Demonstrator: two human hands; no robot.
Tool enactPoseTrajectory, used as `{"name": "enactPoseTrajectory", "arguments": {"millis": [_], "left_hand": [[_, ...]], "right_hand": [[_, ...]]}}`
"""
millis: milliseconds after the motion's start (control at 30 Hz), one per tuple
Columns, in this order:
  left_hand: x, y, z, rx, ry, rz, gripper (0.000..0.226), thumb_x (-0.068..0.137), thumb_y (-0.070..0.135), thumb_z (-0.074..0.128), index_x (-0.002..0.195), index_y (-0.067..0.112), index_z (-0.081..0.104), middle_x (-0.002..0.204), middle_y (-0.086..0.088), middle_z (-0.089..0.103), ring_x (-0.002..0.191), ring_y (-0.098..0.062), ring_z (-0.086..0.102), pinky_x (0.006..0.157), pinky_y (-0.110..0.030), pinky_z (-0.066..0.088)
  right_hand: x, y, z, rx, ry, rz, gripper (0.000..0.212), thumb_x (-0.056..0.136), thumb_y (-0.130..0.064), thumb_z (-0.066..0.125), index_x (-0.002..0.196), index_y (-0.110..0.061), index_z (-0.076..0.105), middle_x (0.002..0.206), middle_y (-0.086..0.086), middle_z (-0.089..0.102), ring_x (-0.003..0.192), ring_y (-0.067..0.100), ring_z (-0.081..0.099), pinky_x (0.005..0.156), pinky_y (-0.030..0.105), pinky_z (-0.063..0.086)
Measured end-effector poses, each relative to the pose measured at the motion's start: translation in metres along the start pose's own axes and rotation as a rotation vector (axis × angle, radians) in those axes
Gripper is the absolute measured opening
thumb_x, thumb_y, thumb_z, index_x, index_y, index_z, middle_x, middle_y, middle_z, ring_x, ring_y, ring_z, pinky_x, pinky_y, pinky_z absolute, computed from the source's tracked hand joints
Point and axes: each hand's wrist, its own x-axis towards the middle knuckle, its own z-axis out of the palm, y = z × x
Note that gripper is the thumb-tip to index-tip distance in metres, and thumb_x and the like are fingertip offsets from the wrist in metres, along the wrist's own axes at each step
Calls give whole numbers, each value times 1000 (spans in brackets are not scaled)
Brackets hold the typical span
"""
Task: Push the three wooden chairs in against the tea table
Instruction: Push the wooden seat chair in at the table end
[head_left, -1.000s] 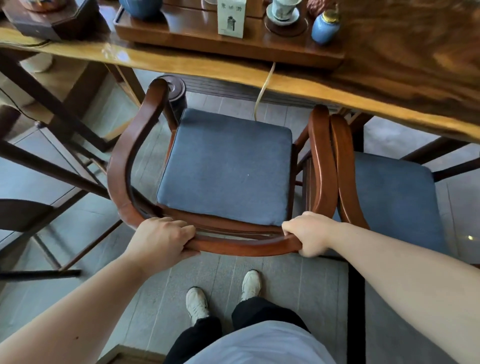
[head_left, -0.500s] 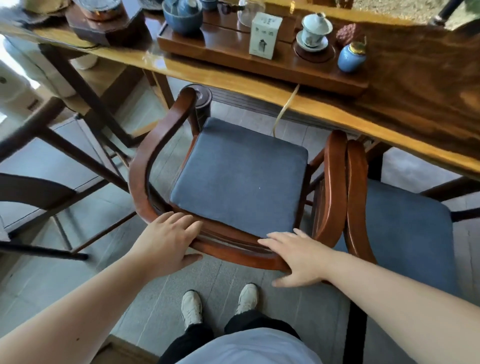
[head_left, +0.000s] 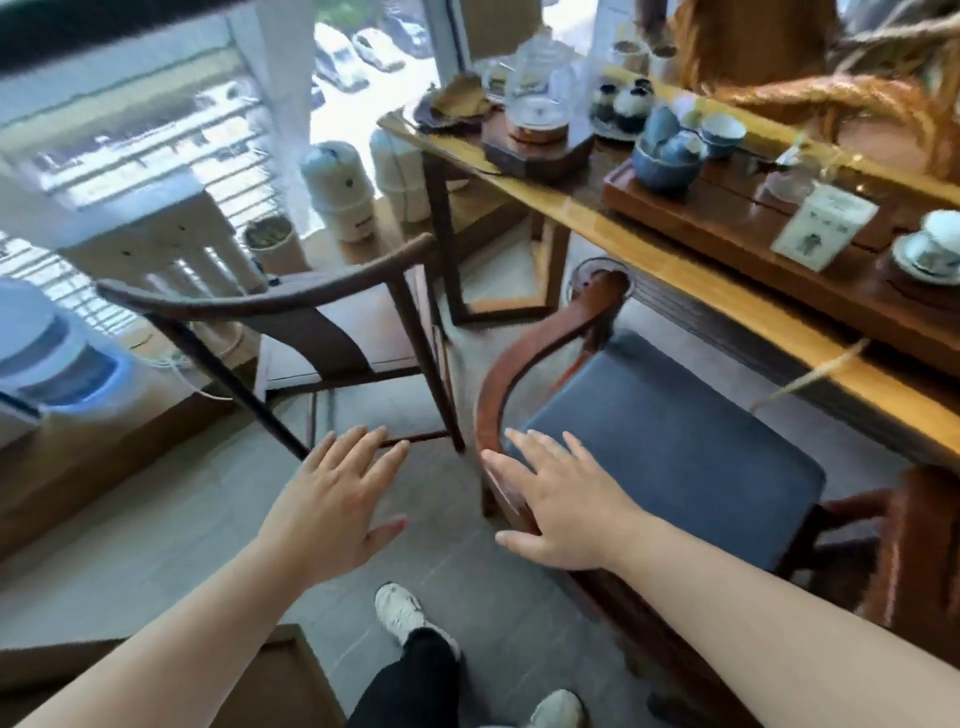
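A reddish wooden chair (head_left: 524, 374) with a blue cushion stands under the edge of the tea table (head_left: 691, 291) on the right. A second reddish chair (head_left: 909, 545) touches it at the far right. A darker wooden chair (head_left: 270, 304) stands to the left, at the table's end, apart from the table. My left hand (head_left: 337, 499) hovers open over the floor between the dark chair and the reddish one. My right hand (head_left: 561, 499) is open, fingers spread, above the reddish chair's back rail and cushion corner.
The table carries a wooden tea tray (head_left: 779, 234), blue cups (head_left: 670, 156), a glass kettle (head_left: 540, 93) and a white box (head_left: 821, 228). White canisters (head_left: 343, 187) and a white appliance (head_left: 47, 353) stand by the window at left. My feet (head_left: 405, 613) are on the grey tiles.
Both hands have let go of the blue-cushioned chair's back rail and opened. The view has swung left, bringing the dark chair and the window into sight.
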Motion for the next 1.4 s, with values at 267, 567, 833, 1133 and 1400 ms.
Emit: {"name": "enactPoseTrajectory", "arguments": {"millis": [267,567,833,1133,1400], "left_hand": [[17,-123,-8,-75,111,-250,75,82,61,42,136,9,48,135,-24,52,129,-44,42,105,-60,35],[56,-239,-5,-110,87,-325,78,80,62,44,139,12,47,140,-20,49,132,-40,39,105,-57,37],[89,-294,-1,12,-69,-314,78,77,61,54,137,12,50,138,-19,53,129,-45,42,104,-59,37],[130,-353,7,85,-234,-357,81,76,60,62,143,17,43,145,-15,47,133,-43,39,107,-57,33],[154,-391,30,61,-340,-278,90,67,64,64,142,19,43,141,-14,51,129,-43,44,106,-58,33]], "right_hand": [[123,-25,-38,-106,56,-41,84,86,-61,50,155,-25,17,162,17,16,147,36,15,118,58,12],[249,-35,-66,-146,54,-73,84,89,-58,53,156,-25,13,163,16,12,148,35,10,118,57,8],[355,-23,-76,-167,14,-172,87,80,-58,63,152,-23,27,158,18,28,143,39,26,114,59,20],[454,0,-82,-77,-217,-271,92,86,-58,59,155,-29,5,164,11,11,143,29,26,113,45,27],[485,-2,-75,-85,-431,-241,54,81,-51,58,128,-33,39,110,-1,60,96,28,62,78,40,52]]}}
